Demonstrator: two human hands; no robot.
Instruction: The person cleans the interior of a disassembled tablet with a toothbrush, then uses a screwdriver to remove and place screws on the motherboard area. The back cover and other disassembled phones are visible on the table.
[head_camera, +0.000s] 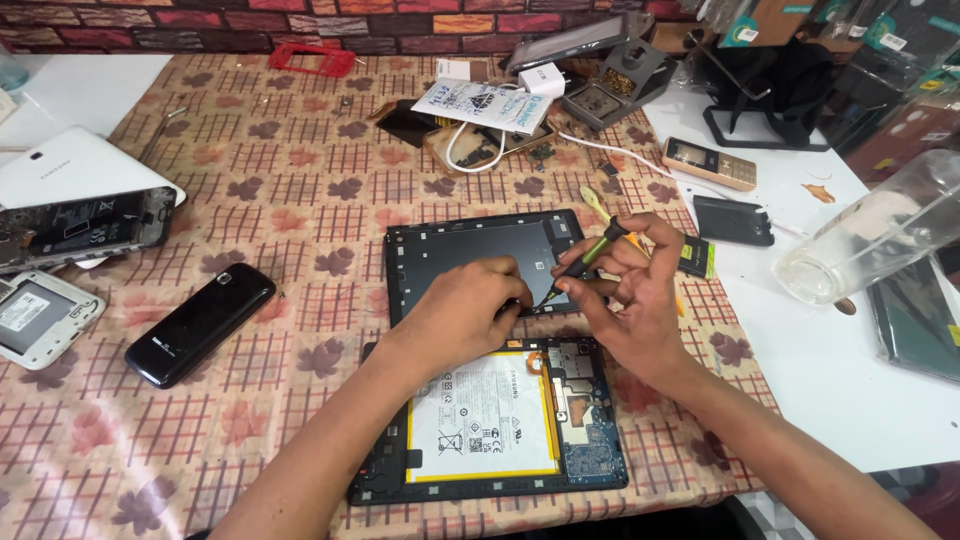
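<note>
Screwdriver (585, 258) was pinched in the right hand (630, 300), tilted down-left, tip beside the closed left hand (470, 315) on the tablet cover (450, 250).

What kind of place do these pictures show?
Probably a small repair shop for phones and tablets. An opened tablet with a white battery and blue circuit board lies on the leaf-patterned tablecloth, the right hand holds a green-handled screwdriver, and dismantled phones lie around.

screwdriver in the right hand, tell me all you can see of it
The screwdriver is slim, with a black and green handle and a thin dark shaft. The right hand grips it in its fingers, tilted, tip down toward the lower edge of the dark tablet back cover. The left hand rests beside the tip. The tip's shape is too small to tell.
</note>
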